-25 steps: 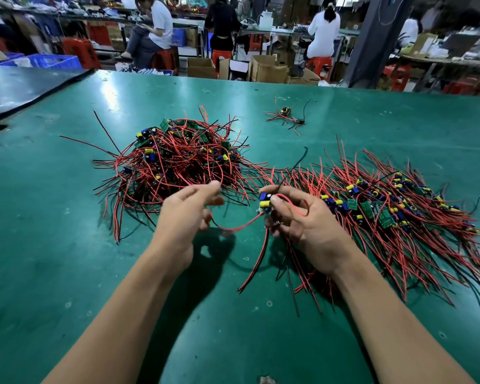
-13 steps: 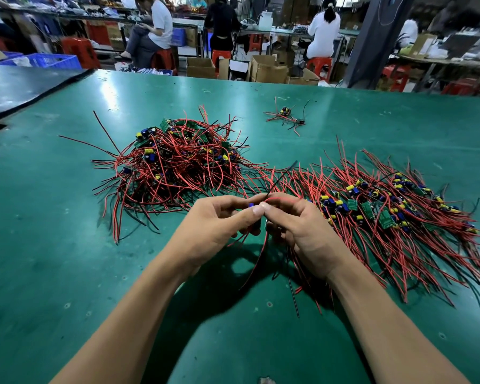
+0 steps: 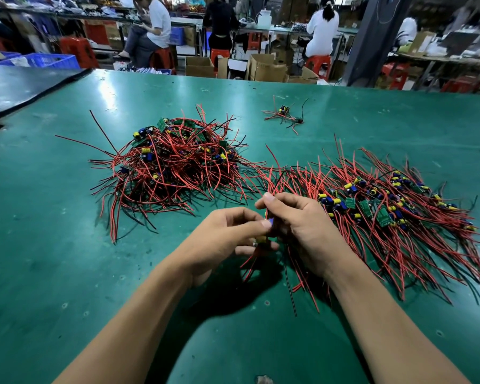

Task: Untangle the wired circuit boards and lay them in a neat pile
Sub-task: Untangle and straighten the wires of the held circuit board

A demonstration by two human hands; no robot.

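A tangled heap of wired circuit boards [image 3: 175, 162], red and black leads with blue and yellow parts, lies on the green table [image 3: 53, 259] at centre left. To the right spreads the laid-out pile of boards [image 3: 385, 212], its wires fanned in one direction. Between them my two hands meet over one small wired board [image 3: 269, 225]. My left hand [image 3: 227, 239] pinches it from the left with thumb and forefinger. My right hand [image 3: 299, 225] grips it and its red wires from the right. The board's leads hang down below my hands.
A single stray wired board [image 3: 284, 115] lies farther back on the table. A dark mat [image 3: 20, 87] covers the far left. Beyond the far edge stand cardboard boxes [image 3: 263, 67], red stools and several seated people at other benches.
My left hand moved right from the tangled heap and joined my right hand on the small board. Both hands then lowered slightly toward me, and the looped red wire between them is gone.
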